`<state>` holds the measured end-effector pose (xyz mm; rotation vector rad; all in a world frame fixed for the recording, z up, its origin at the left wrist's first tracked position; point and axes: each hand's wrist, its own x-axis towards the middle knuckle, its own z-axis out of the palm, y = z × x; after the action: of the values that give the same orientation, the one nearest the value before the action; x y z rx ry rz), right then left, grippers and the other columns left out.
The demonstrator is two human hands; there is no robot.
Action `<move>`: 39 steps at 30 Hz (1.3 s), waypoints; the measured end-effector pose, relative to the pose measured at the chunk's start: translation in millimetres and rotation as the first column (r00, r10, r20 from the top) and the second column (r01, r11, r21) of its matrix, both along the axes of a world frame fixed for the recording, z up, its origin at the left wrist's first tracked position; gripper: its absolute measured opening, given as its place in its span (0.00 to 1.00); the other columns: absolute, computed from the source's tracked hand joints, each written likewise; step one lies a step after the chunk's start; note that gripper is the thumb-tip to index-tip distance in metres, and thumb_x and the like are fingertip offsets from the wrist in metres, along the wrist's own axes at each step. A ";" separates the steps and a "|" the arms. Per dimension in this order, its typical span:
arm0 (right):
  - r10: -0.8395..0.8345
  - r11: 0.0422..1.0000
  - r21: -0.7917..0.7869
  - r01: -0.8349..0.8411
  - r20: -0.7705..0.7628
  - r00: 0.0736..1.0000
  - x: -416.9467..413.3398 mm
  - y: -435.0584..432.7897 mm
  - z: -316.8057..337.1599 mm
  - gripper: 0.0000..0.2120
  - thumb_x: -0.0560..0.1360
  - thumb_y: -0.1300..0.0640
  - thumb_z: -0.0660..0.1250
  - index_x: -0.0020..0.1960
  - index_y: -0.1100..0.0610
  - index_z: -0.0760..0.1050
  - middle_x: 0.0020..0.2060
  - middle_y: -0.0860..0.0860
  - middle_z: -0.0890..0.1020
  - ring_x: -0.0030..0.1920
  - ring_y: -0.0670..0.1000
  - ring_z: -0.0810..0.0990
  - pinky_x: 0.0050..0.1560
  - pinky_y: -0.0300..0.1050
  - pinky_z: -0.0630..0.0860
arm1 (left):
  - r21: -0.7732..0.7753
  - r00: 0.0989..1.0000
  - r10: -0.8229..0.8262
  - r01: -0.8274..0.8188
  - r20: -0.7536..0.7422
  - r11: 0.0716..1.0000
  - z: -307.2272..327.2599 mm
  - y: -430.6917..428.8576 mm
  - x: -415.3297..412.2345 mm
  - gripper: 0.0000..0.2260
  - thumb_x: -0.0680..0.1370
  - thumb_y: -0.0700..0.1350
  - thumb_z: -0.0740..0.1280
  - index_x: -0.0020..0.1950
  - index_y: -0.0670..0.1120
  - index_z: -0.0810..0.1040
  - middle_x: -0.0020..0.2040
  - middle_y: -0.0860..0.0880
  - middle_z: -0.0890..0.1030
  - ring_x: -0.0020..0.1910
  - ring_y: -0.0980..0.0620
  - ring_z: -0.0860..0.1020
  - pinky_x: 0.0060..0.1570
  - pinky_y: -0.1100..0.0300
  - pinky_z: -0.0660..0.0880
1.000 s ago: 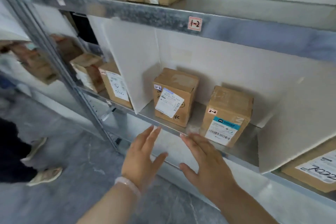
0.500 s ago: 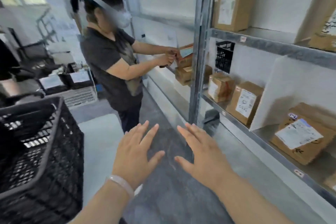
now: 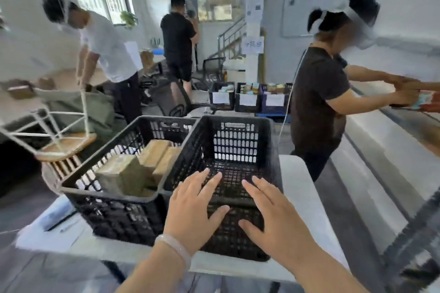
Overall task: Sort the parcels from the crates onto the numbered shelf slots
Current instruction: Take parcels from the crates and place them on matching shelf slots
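the white worktop (image 3: 295, 173) fills the lower half of the frame and carries two black mesh crates, side by side and touching. a person in a black shirt (image 3: 316, 102) stands at the right of the frame, reaching into the shelving there. a carried parcel would probably pass that way, so a bump seems possible.

the right-hand crate (image 3: 238, 123), centre frame, shows only bare mesh wherever the hands do not hide it. the left-hand crate (image 3: 104, 194), left of centre, holds the cardboard parcels: a large box (image 3: 119, 173) nearest, and two more (image 3: 154, 152) leaning behind it towards the shared wall. lifting the large one first could let the leaning pair slide or topple. no label is readable from here, so a parcel taken unchecked could end up in the wrong slot.

both hands are empty, with fingers straight and spread. the left hand (image 3: 195, 207) and right hand (image 3: 273, 211) hover over the near edge of the crate that looks empty, so a reach straight ahead would find nothing. the pale bracelet (image 3: 176, 250) on the left wrist might snag on the mesh.
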<state>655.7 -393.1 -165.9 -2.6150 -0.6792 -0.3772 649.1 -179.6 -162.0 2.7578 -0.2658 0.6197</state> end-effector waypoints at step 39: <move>0.081 0.970 0.189 0.151 -0.843 0.532 216.9 427.9 -70.5 0.32 0.74 0.41 0.66 0.75 0.47 0.61 0.69 0.45 0.70 0.64 0.46 0.70 0.61 0.39 0.66 | -0.377 0.701 0.071 -0.463 -0.709 0.803 -75.0 386.3 190.1 0.31 0.78 0.53 0.66 0.78 0.56 0.56 0.71 0.48 0.70 0.63 0.49 0.75 0.61 0.48 0.76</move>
<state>872.6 34.8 -236.4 -2.1666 -0.1934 0.7639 839.2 206.7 -237.0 2.2661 0.4484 -0.2615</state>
